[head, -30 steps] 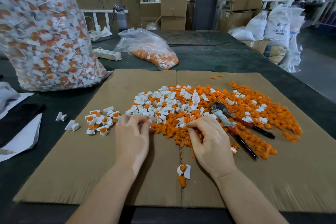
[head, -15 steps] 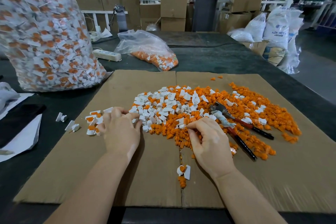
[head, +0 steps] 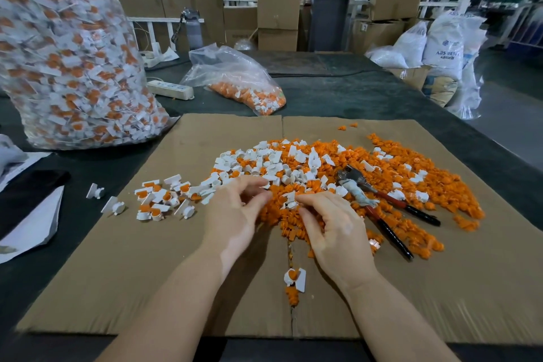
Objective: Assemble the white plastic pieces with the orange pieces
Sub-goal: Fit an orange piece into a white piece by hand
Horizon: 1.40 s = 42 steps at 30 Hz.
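A heap of loose orange pieces (head: 390, 173) mixed with white plastic pieces (head: 264, 161) lies on the cardboard sheet (head: 123, 273). My left hand (head: 235, 214) is at the heap's near left edge. Its curved fingertips touch white pieces and I see nothing held in it. My right hand (head: 335, 229) is beside it, thumb and forefinger pinched on a small orange piece that is mostly hidden, next to a white piece (head: 289, 199). Several assembled white-and-orange pieces (head: 161, 200) lie in a small group to the left. One more assembled piece (head: 295, 278) lies between my forearms.
Pliers with red-and-black handles (head: 390, 214) lie on the heap right of my right hand. A big clear bag of assembled pieces (head: 64, 62) stands back left, and a smaller bag (head: 238, 79) and a power strip (head: 170, 89) lie behind the cardboard. A black phone (head: 26, 194) lies on the left.
My left hand went left to the group of assembled pieces, let one go there, and came back to the heap. My right hand stayed at the heap's edge.
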{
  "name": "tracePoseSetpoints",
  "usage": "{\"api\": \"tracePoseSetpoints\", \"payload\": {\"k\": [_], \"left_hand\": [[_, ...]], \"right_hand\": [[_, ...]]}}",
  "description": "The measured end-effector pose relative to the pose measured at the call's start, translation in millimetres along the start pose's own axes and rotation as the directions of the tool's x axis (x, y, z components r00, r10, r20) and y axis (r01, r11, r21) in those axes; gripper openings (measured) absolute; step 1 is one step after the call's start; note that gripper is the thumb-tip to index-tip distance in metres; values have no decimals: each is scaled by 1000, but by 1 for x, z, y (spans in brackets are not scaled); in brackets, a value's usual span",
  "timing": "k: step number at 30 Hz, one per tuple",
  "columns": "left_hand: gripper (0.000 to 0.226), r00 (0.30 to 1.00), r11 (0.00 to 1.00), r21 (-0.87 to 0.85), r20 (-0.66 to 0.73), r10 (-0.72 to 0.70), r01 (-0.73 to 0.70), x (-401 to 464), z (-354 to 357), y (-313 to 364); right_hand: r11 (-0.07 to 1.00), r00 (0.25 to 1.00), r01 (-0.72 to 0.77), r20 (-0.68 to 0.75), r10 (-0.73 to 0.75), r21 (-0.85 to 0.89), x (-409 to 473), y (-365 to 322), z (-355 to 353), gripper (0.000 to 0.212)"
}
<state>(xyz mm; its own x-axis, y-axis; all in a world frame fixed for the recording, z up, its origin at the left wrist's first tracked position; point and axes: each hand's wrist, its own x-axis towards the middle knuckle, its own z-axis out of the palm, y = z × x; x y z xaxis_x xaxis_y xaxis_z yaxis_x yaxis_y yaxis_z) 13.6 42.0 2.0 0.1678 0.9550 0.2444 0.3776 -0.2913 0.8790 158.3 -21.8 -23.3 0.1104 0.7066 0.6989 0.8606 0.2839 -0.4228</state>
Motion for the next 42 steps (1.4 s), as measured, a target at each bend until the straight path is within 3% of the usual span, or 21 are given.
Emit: {"api": "tracePoseSetpoints", "payload": {"k": [5, 12, 17, 28, 33, 38, 42], "left_hand": [[15, 989, 982, -190, 146, 10, 18, -12, 18, 10], [25, 983, 913, -395, 182, -27, 98, -18, 25, 8], [20, 993, 904, -419, 108, -45, 86, -18, 31, 11], [16, 994, 904, -416, 93, -61, 94, -23, 33, 14], [9, 997, 968, -244, 57, -44, 56, -21, 26, 8], [15, 972, 993, 61, -217, -86, 102, -6, 0, -14], [21, 984, 942, 316, -166, -66, 117, 0, -9, -27]], "right_hand": [[997, 999, -10, 36, 8, 70, 0, 0, -2, 20], [917, 968, -250, 55, 245, 311, 2, 3, -4, 23], [877, 952, -304, 102, 287, 373, 3, 3, -6, 24], [872, 951, -308, 120, 284, 381, 3, 4, -6, 26], [876, 941, -339, 97, 325, 343, 2, 5, -3, 16], [893, 942, -328, 34, 335, 308, 0, 7, -1, 5], [908, 951, -305, 34, 309, 286, 1, 5, -1, 6]]}}
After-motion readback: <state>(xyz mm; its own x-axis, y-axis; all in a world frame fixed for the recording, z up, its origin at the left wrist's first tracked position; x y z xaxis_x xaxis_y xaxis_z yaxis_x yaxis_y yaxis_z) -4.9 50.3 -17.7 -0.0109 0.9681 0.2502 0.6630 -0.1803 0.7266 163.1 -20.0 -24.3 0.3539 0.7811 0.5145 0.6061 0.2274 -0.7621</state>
